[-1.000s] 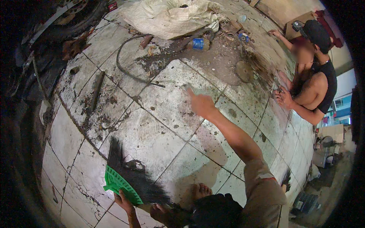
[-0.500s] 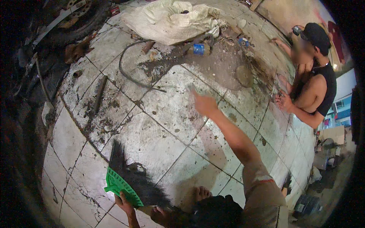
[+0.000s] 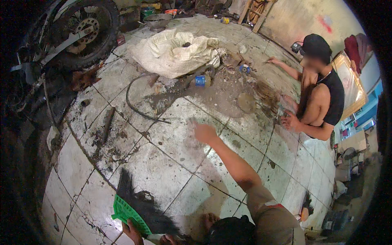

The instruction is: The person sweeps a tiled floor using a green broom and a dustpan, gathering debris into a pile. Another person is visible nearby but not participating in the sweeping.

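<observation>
My left hand (image 3: 132, 232), at the lower edge, is closed on the green plastic head of a broom (image 3: 130, 213). The broom's black bristles fan out over the tiles to the right and upward. My right arm reaches forward across the middle of the floor. At its end my right hand (image 3: 205, 134) is over the dirty white tiles, a finger stretched out and smeared by motion, with nothing visible in it. Ahead of it lie a bent black hose (image 3: 136, 104) and a heap of grey dirt (image 3: 222, 98). A clear bottle with a blue label (image 3: 201, 81) rests at the heap's edge.
A large white woven sack (image 3: 171, 57) lies beyond the dirt. On the left stands a motorcycle wheel (image 3: 83, 30), with a dark rod (image 3: 108, 124) on the tiles nearer. A person in black (image 3: 320, 90) squats at the right. Boxes and clutter (image 3: 353, 147) line the right side.
The view has tilted up, showing more of the wheel, the back wall and the person. My right hand still points forward, a little farther left in the picture. My left hand stays on the broom.
</observation>
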Available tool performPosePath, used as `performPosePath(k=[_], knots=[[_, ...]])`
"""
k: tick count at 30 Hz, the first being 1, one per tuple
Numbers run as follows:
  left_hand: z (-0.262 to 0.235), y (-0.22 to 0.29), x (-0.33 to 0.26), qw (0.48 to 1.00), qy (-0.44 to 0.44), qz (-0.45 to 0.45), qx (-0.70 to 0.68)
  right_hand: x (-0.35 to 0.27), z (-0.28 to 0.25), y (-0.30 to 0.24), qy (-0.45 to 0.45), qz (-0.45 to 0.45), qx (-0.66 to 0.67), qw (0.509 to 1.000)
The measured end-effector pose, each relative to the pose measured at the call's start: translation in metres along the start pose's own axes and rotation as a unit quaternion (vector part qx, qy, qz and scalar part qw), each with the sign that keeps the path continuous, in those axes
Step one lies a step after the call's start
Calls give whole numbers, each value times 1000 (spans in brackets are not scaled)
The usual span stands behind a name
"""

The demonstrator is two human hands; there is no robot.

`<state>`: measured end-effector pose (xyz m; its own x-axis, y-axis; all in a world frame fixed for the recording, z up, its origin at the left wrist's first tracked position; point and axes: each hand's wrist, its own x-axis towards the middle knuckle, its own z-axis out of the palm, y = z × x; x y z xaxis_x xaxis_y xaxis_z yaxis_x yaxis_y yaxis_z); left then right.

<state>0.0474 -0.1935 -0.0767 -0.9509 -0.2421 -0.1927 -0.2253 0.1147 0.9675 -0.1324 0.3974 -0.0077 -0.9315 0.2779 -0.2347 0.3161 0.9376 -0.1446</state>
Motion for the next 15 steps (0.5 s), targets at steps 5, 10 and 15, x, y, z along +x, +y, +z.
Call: performPosePath(k=[5, 10, 15], knots=[[-15, -19, 3, 998, -40, 12, -43, -167, 4, -32, -97, -14, -4, 995], [-6, -2, -3, 999, -3, -4, -32, -104, 4, -34, -13, -19, 49, 999], [20, 30, -11, 997, -48, -58, -29, 1, -32, -3, 118, 70, 90, 986]])
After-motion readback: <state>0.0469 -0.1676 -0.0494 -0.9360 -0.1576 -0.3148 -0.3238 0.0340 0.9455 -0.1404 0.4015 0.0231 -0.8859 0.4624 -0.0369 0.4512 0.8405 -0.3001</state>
